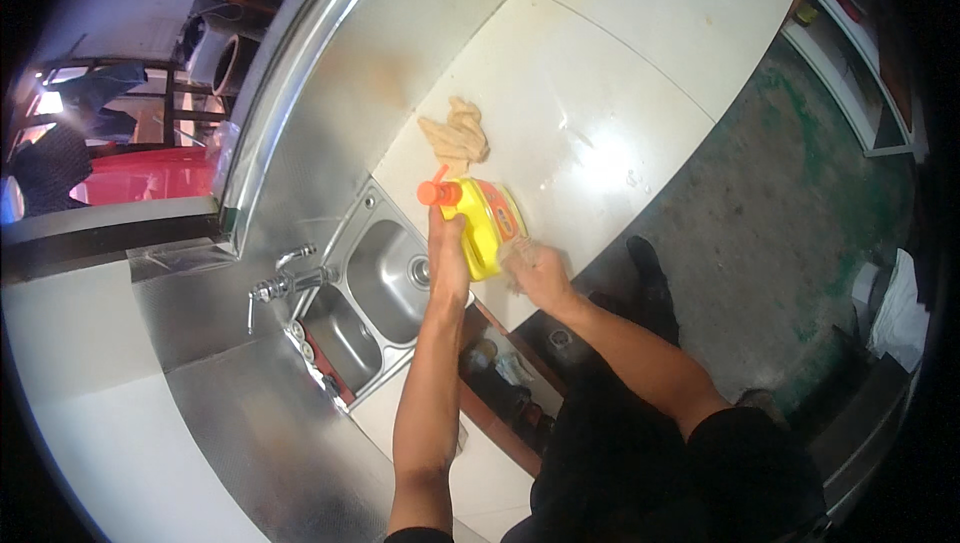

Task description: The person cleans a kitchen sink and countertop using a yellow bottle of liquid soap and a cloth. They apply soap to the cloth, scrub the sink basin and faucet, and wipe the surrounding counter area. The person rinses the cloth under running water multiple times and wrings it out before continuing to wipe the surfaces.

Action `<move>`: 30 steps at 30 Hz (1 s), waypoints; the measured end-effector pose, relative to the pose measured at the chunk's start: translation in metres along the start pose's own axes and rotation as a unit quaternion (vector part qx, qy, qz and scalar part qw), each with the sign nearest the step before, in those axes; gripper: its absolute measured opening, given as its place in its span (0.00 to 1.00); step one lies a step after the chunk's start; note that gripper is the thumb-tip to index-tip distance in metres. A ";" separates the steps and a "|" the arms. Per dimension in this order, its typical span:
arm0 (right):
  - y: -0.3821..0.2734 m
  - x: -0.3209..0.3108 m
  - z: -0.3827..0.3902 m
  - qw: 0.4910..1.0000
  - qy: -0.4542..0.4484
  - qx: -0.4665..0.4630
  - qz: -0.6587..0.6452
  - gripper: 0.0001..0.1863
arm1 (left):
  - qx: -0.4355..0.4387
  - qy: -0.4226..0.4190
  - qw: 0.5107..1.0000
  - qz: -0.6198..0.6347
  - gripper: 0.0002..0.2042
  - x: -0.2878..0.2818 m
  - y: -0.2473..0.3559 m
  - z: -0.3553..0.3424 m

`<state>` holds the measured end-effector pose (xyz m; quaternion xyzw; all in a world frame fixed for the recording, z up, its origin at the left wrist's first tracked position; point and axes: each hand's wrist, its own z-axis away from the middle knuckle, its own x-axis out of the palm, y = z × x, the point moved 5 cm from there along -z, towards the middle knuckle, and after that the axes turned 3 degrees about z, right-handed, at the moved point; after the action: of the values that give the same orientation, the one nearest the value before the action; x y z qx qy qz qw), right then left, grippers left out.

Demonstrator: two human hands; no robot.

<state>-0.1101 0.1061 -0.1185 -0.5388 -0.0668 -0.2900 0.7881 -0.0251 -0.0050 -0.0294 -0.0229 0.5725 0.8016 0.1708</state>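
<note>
My left hand [448, 253] is closed on a yellow jug [483, 233] with an orange pump top [438, 193], holding it tilted over the counter beside the sink. My right hand [545, 278] is closed on a crumpled tan cloth [515, 258] pressed against the lower right side of the jug. Another tan cloth [455, 133] lies bunched on the white tiled counter [600, 63], just beyond the pump top.
A steel double sink [385, 278] with a tap [290, 283] is at left, below a steel backsplash [340, 93]. An open cupboard [500, 373] is under the counter. A floor [740, 243] and white shelving [850, 73] are at right.
</note>
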 end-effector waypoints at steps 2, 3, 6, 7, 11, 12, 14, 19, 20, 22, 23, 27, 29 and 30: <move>-0.026 0.003 0.011 0.966 0.042 -0.181 0.179 0.11 | -0.026 -0.041 0.998 0.048 0.35 -0.002 -0.009 0.000; -0.042 0.009 0.015 0.924 0.059 -0.275 0.261 0.11 | -0.038 -0.062 0.994 0.079 0.35 -0.001 -0.005 0.000; -0.062 0.020 0.019 0.909 0.080 -0.307 0.270 0.14 | -0.023 -0.060 0.992 0.111 0.34 0.000 -0.006 -0.003; -0.065 0.023 0.019 0.891 0.094 -0.346 0.280 0.14 | -0.010 -0.047 0.993 0.111 0.34 0.000 -0.008 -0.004; -0.048 0.009 0.020 0.857 0.087 -0.424 0.281 0.09 | -0.040 -0.024 0.986 0.157 0.34 0.007 -0.001 0.000; -0.042 0.005 0.025 0.859 0.086 -0.420 0.280 0.09 | -0.041 -0.031 0.988 0.147 0.34 0.005 -0.001 -0.001; -0.034 -0.002 0.032 0.864 0.079 -0.411 0.279 0.09 | -0.040 -0.045 0.990 0.125 0.34 0.003 -0.001 -0.004; -0.063 0.027 0.017 0.928 0.123 -0.312 0.159 0.08 | -0.048 -0.027 0.986 0.158 0.31 0.009 0.005 0.004; -0.074 0.029 0.012 0.934 0.103 -0.305 0.156 0.07 | -0.053 -0.037 0.986 0.156 0.31 0.011 0.001 0.001; -0.090 0.031 -0.001 0.942 0.055 -0.297 0.149 0.07 | -0.056 -0.034 0.987 0.147 0.29 0.015 0.004 0.001; -0.086 0.028 0.007 0.932 0.061 -0.318 0.164 0.07 | -0.061 -0.026 0.988 0.137 0.28 0.019 0.011 0.005; -0.074 0.021 0.029 0.921 0.044 -0.332 0.198 0.07 | -0.061 -0.004 0.992 0.110 0.27 0.022 0.022 0.011; -0.096 0.023 -0.004 0.920 0.051 -0.328 0.209 0.08 | -0.052 -0.016 0.992 0.112 0.28 0.018 0.010 0.004; -0.105 0.026 -0.010 0.916 0.068 -0.341 0.201 0.06 | -0.045 -0.018 0.990 0.133 0.28 0.019 0.008 0.001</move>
<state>-0.1469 0.0608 -0.0266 -0.7560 0.1994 -0.1665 0.6009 -0.0451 -0.0021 -0.0261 0.0601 0.5308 0.8423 0.0719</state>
